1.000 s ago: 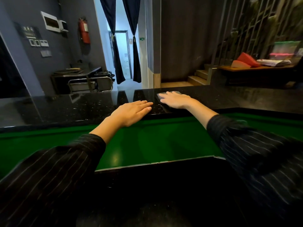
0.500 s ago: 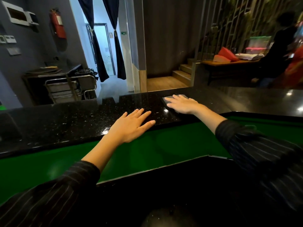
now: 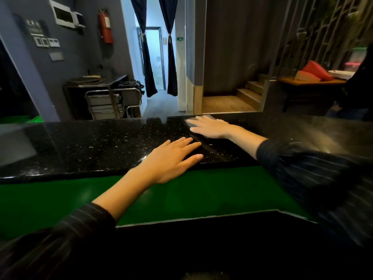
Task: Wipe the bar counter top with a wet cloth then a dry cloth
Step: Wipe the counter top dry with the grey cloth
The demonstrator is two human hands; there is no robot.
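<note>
Black speckled stone surface [image 3: 90, 146] across mid frame, glossy, green panel [image 3: 181, 195] below its near edge. Two hands on it. Left hand [image 3: 171, 158] centre frame, flat, palm down, fingers spread wide, holding nothing, heel hanging over near edge. Right hand [image 3: 210, 127] just right of centre and farther back, flat, fingers extended, pressing down on one grey cloth [image 3: 188, 121]; cloth lies at far edge of surface, mostly hidden under hand, only left rim and a strip by the fingertips visible. Wet or dry: cannot tell. Hands near each other, not touching. Two dark pinstriped sleeves, lower left and right of frame. Nothing else resting on visible surface. Beyond it, left of centre: one metal trolley [image 3: 113, 102] with stacked trays, dark side table behind. Upper left wall: one red fire extinguisher [image 3: 105, 27], two white boxes [image 3: 67, 16], a row of switches. Top centre: doorway with two dark tied curtains [image 3: 148, 57]. Right of centre: wooden steps [image 3: 250, 91], slatted railing above. Far right: one wooden table [image 3: 310, 82] with red items and a plastic box, blurred; dark figure at right edge, partly cut off.
</note>
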